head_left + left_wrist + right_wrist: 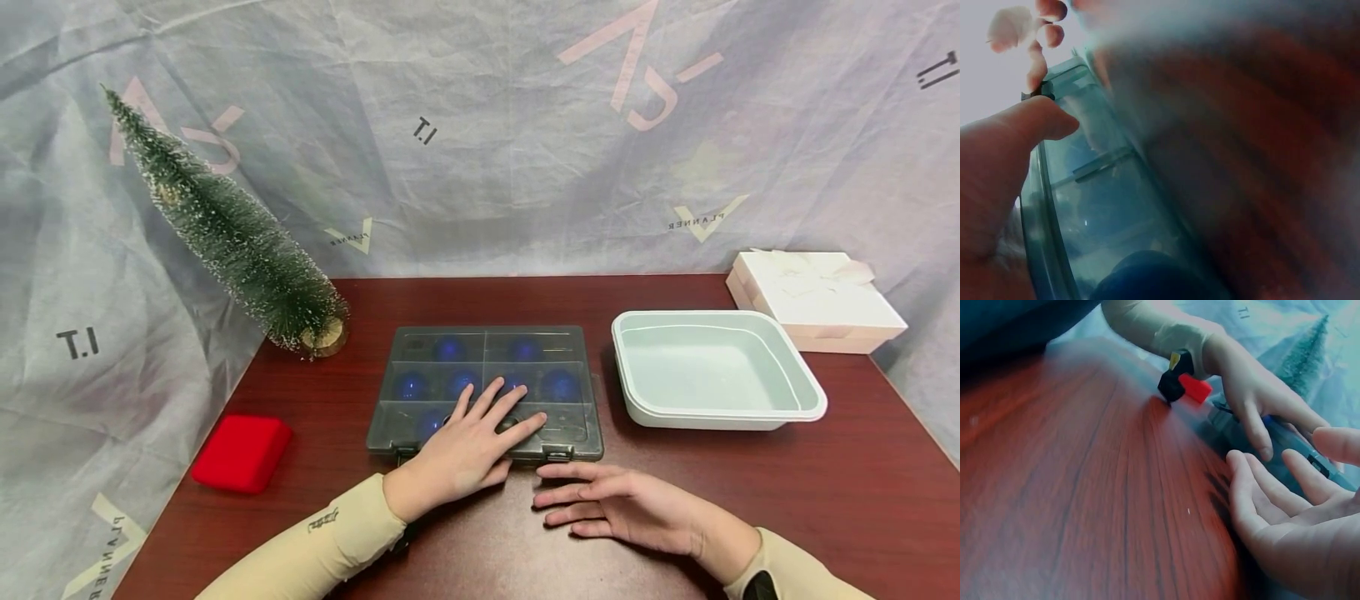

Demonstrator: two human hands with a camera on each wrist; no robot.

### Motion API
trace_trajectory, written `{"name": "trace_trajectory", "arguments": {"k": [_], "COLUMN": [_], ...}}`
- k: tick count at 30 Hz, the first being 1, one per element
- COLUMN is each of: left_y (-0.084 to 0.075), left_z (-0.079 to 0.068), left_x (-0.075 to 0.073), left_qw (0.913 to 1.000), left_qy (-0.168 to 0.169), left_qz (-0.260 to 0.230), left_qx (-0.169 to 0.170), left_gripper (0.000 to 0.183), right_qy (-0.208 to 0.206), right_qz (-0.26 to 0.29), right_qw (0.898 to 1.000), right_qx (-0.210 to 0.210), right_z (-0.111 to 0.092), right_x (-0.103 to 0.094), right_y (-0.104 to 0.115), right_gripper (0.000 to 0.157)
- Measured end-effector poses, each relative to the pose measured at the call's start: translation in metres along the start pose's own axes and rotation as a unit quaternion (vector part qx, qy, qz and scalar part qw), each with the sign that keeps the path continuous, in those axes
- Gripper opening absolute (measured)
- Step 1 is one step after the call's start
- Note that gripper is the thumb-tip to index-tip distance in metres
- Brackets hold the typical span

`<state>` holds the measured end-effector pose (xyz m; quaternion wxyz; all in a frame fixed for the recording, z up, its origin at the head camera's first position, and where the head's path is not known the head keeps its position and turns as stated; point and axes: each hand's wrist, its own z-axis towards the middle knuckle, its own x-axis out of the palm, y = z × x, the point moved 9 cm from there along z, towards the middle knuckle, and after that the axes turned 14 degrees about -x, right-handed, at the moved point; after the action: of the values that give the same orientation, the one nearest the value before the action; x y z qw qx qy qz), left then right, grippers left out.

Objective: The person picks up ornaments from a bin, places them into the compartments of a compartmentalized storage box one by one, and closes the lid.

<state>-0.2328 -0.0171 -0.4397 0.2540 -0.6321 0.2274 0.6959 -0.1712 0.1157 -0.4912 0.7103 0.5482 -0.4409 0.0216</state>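
Observation:
A dark see-through plastic case [534, 433] with a divided inside lies on the table, its lid down. Several blue balls [561, 385] show through the lid in its compartments. My left hand [472, 442] lies across the lid with spread fingers; in the left wrist view its thumb [1054, 122] is by the case's front edge. Just in front of the case's right front corner, my right hand [630, 504] hovers with loosely bent fingers and nothing in them. The right wrist view shows the right hand [1297, 519] close to the case's latch [1318, 465].
A pale green plastic basin [720, 414] stands to the right of the case, and behind it a white gift box [832, 304] with a ribbon. On the left are a red box [242, 454] and a small frosted Christmas tree [232, 233]. A printed cloth [480, 183] hangs behind the table.

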Motion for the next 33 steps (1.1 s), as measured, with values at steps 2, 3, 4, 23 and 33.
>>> {"name": "trace_trajectory", "arguments": {"k": [2,3,4,23,33], "left_y": [0.0,0.0,0.0,0.001,0.0], "left_z": [0.0,0.0,0.001,-0.002,0.0], "left_x": [0.0,0.0,-0.001,-0.003,0.0], "left_qw": [1.0,1.0,1.0,0.9994,0.9997], "left_qy": [0.0,0.0,0.0,-0.032,-0.021], "left_qz": [0.0,0.0,0.0,0.006,0.01], "left_qx": [0.001,0.001,0.002,0.013,0.01], "left_gripper": [0.068,0.068,0.068,0.07,0.07], "right_qy": [-0.008,-0.01,-0.01,-0.059,-0.067], "right_qz": [-0.043,-0.071,-0.101,-0.819,-0.873], "right_qw": [0.999,0.997,0.995,0.52,0.456], "right_qx": [0.003,0.005,0.006,-0.234,-0.159], "right_z": [0.0,-0.001,-0.001,0.02,0.035], "right_x": [-0.001,0.0,0.001,0.034,0.006], "right_y": [0.001,0.002,0.004,0.09,0.076], "right_gripper": [0.053,0.052,0.052,0.063,0.094]}}
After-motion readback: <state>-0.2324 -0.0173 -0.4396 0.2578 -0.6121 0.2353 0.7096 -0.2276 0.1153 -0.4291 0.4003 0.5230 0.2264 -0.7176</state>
